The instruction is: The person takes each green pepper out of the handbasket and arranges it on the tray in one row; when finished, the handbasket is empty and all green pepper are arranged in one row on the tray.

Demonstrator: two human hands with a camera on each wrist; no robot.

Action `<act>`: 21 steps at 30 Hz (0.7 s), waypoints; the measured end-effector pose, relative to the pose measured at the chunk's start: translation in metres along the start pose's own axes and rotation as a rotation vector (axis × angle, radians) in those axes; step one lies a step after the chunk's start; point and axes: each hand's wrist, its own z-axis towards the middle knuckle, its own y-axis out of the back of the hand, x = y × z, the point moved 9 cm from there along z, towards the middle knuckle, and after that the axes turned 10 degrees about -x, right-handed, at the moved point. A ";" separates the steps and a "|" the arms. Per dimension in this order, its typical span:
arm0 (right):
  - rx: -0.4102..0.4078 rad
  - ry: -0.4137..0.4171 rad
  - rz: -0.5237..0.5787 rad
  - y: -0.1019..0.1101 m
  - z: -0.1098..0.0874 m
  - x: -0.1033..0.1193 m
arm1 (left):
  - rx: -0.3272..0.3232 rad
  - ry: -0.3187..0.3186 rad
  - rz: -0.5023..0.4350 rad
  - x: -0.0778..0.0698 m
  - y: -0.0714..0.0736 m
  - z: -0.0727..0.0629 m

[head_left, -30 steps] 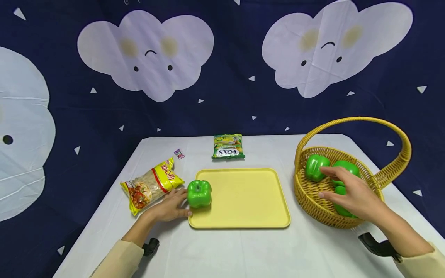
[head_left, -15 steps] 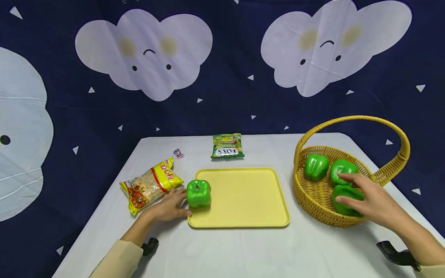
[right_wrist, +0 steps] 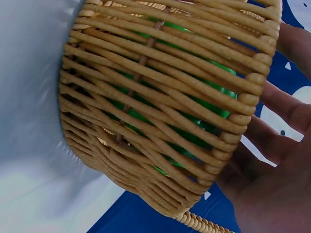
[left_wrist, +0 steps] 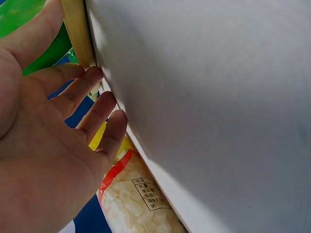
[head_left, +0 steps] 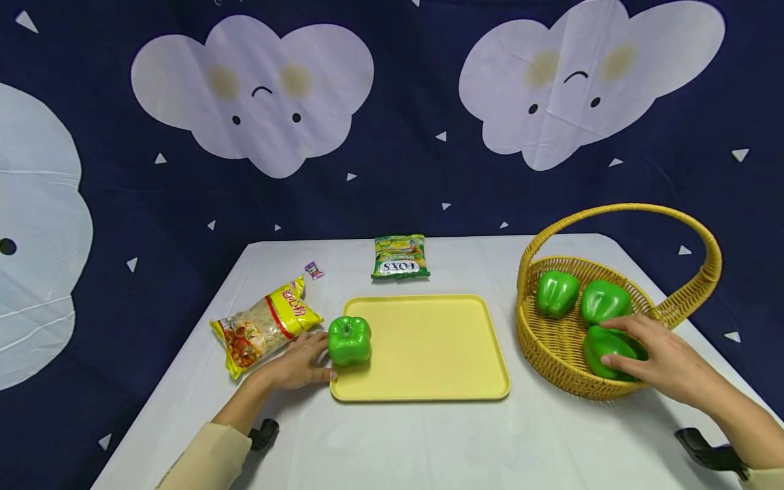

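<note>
In the head view, my left hand (head_left: 298, 365) rests beside a green bell pepper (head_left: 350, 341) at the left end of a yellow tray (head_left: 435, 350). Its fingers are relaxed and its thumb lies near the tray's corner. The left wrist view shows those fingertips by the tray edge. My right hand (head_left: 664, 358) reaches over the rim of a wicker basket (head_left: 545, 361). Thumb and forefinger are spread over the nearest green bell pepper (head_left: 603, 350) inside; the other fingers' contact is hidden. Two more bell peppers lie behind it, one left (head_left: 556, 294) and one right (head_left: 605, 301).
A yellow-ended food bag (head_left: 263, 327) lies just left of my left hand. Farther back are a small purple packet (head_left: 314, 270) and a green Fox's bag (head_left: 401, 256). The basket's tall handle (head_left: 631, 207) arches above it. A patterned dark cloth (head_left: 416, 190) hangs behind the white table.
My right hand has moved right and down from above the basket's middle to the nearest bell pepper, which looks slightly turned. The left hand and its bell pepper stay put.
</note>
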 end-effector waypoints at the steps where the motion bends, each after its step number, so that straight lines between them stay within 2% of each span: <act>1: 0.006 0.002 -0.001 -0.001 0.000 -0.001 | -0.001 -0.001 -0.001 0.000 0.000 0.000; 7: 0.052 0.008 -0.004 -0.008 -0.001 -0.003 | -0.002 -0.006 0.003 0.000 0.000 0.000; 21: 0.095 0.020 -0.033 -0.015 -0.004 -0.006 | -0.001 -0.010 0.003 -0.001 0.001 0.000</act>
